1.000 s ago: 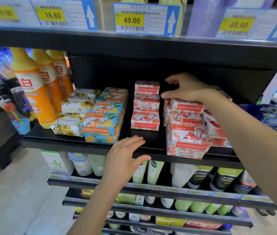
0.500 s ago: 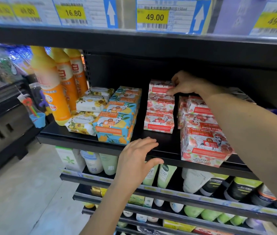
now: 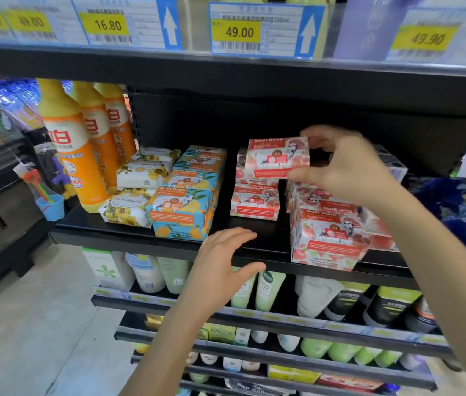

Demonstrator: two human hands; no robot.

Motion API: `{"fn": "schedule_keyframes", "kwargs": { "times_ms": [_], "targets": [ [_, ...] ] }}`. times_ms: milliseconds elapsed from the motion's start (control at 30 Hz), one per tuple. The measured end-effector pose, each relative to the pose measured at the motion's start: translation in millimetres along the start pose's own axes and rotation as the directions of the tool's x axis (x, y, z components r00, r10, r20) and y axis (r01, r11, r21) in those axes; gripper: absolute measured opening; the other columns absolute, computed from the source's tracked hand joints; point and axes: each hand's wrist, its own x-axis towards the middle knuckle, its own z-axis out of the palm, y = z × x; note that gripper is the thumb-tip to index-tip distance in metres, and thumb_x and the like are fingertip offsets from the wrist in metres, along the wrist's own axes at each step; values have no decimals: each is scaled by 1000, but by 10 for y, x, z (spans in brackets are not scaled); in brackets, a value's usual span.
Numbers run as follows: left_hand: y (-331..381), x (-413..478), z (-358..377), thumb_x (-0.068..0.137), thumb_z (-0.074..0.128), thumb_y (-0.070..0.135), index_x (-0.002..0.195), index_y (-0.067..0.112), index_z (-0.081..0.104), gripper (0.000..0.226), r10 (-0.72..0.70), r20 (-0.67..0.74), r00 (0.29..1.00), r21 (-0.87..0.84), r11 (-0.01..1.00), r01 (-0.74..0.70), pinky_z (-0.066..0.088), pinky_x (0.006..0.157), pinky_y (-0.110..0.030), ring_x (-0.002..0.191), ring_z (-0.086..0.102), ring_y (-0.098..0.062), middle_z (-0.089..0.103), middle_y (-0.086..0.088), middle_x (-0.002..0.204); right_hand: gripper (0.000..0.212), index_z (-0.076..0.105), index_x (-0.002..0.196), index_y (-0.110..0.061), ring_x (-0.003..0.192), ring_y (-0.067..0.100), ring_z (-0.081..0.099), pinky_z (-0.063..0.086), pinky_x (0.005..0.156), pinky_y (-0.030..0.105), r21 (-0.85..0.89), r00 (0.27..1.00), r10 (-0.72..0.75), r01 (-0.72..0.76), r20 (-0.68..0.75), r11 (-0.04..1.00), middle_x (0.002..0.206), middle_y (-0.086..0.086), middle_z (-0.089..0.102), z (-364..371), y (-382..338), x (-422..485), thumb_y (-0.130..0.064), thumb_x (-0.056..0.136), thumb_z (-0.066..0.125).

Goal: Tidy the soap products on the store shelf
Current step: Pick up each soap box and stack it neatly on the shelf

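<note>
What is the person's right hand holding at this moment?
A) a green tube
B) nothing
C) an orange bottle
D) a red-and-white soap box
D: the right hand pinches a red-and-white soap box by its right end; the left hand is open and holds nothing.

Bright, even store light; deep recess of black metal shelf (image 3: 106,240) dark. Faint sheen along shelf front lip. Motion blur on right hand (image 3: 348,167) and red-and-white cardboard soap box (image 3: 278,157) it pinches. Yellow paper price labels (image 3: 30,21) at top left smeared. Wide-angle bowing at edges, corners soft.
</note>
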Motion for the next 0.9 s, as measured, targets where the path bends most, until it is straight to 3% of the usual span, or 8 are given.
{"fn": "schedule_keyframes", "kwargs": {
  "times_ms": [133, 233, 333, 433, 533, 700, 800, 900],
  "targets": [
    [144, -95, -188, 83, 80, 47, 141, 40, 54, 64, -99, -8, 995, -409, 909, 87, 42, 109, -22, 130, 53, 5, 62, 23, 135, 71, 56, 135, -31, 115, -1, 56, 42, 95, 16, 71, 997, -45, 50, -65, 996, 125, -17, 59, 4, -5, -646, -36, 72, 89],
    [317, -169, -247, 79, 74, 53, 136, 34, 57, 62, -154, -8, 988, -717, 689, 102, 54, 102, -34, 123, 65, -13, 70, 10, 128, 71, 57, 133, -33, 122, 3, 56, 45, 106, 29, 158, 991, -93, 107, -95, 982, 127, -16, 61, 79, 60, -986, -36, 70, 89],
    [411, -256, -239, 77, 75, 66, 138, 11, 57, 84, -168, 37, 985, -857, 502, 118, 57, 98, -39, 121, 67, -22, 71, 0, 129, 71, 56, 133, -37, 126, -3, 53, 42, 108, 20, 201, 989, -121, 136, -88, 970, 129, -24, 58, 197, 69, -1249, -45, 69, 85],
    [453, -347, -232, 85, 76, 55, 132, 8, 63, 67, -225, 82, 971, -874, 451, 178, 58, 96, -34, 118, 69, -22, 74, -3, 124, 67, 55, 133, -38, 129, 0, 52, 43, 109, 24, 269, 990, -120, 137, -78, 953, 130, -26, 57, 336, 77, -1440, -48, 71, 81],
    [428, -448, -217, 83, 71, 34, 128, 15, 67, 49, -260, 130, 957, -866, 439, 237, 58, 91, -27, 113, 71, -22, 76, -5, 118, 68, 58, 136, -34, 132, 14, 55, 48, 108, 37, 430, 997, -64, 78, -45, 900, 133, -17, 59, 490, 107, -1583, -30, 74, 86],
    [393, -547, -180, 84, 68, 26, 131, 13, 66, 49, -287, 129, 949, -873, 421, 246, 59, 90, -29, 112, 72, -23, 76, -7, 119, 74, 54, 141, -35, 121, 14, 65, 55, 94, 24, 719, 986, 135, -164, 98, 675, 133, -10, 65, 638, 48, -1724, -25, 76, 88],
    [380, -564, -147, 84, 67, 24, 130, 14, 66, 46, -294, 127, 947, -873, 420, 247, 59, 84, -25, 110, 73, -22, 77, -6, 117, 51, 63, 128, -37, 100, 17, 74, 57, 83, 22, 774, 956, 246, -276, 160, 570, 119, -9, 73, 717, -2, -1754, -38, 80, 81],
    [382, -577, -133, 84, 72, 27, 131, 16, 65, 49, -294, 131, 947, -863, 435, 255, 58, 87, -30, 113, 71, -21, 76, -4, 119, 41, 67, 115, -31, 84, 15, 75, 57, 77, 20, 812, 931, 325, -316, 166, 491, 101, -11, 78, 773, -43, -1762, -37, 75, 73]
  ]
}}
